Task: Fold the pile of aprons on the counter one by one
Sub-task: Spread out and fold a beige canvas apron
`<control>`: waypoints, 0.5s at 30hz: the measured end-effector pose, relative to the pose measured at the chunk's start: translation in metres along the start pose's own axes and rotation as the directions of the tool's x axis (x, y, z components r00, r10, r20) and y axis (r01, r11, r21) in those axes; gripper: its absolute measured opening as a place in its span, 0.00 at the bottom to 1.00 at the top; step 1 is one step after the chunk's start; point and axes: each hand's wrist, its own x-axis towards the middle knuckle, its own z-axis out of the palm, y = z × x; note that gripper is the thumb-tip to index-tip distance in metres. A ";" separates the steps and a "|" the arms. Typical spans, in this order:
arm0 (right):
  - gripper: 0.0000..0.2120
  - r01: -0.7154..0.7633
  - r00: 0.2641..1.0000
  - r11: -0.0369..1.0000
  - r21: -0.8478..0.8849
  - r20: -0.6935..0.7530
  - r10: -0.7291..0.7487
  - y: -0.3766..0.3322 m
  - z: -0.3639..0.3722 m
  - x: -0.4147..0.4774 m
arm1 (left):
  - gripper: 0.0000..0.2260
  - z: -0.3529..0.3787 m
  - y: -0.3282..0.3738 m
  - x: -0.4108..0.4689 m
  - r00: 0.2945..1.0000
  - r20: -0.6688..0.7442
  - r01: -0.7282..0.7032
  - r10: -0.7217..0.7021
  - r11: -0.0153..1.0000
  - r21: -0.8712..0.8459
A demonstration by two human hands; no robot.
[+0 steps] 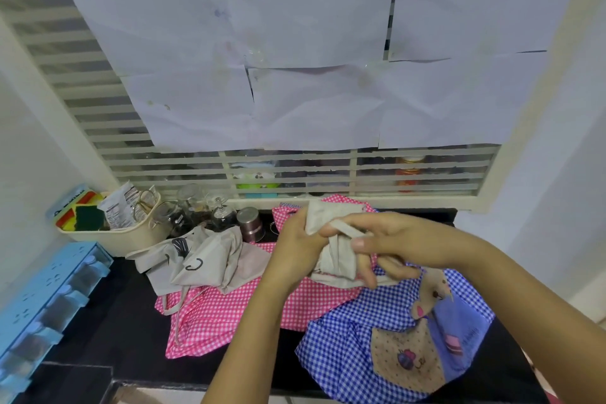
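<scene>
2 hands are holding 1 beige apron (339, 257) above the counter (114, 321). The left hand (295, 252) is gripping the folded bundle; the right hand (390, 239) is pinching its strap. Winding that strap snugly should be keeping the folds tight.

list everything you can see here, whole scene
held apron: 1, beige, bunched in both hands
loose apron: 1, beige, crumpled left of the hands
pink apron: at least 1, pink check, spread on counter
blue apron: 1, blue check, front right
basket: 1, cream, back left
glass jars: several, clear, beside basket
metal tin: 1, behind loose apron
rack: 1, light blue, far left
paper sheets: several, white, over window
counter: 1, black
left hand: grips held apron
right hand: pinches its strap
</scene>
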 end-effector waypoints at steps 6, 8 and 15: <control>0.22 0.148 0.987 0.875 0.462 -0.019 -0.157 0.009 -0.014 0.005 | 0.18 0.002 0.009 -0.006 0.987 0.156 -0.009 0.036 0.985 -0.173; 0.27 0.180 0.982 0.834 0.522 -0.052 -0.179 0.009 -0.017 0.007 | 0.21 0.002 0.017 -0.008 0.985 0.169 0.005 0.023 0.987 -0.162; 0.13 0.359 0.933 0.729 0.583 -0.255 -0.256 0.023 -0.022 0.008 | 0.15 -0.006 0.043 -0.008 0.984 0.139 0.168 -0.109 0.829 -0.534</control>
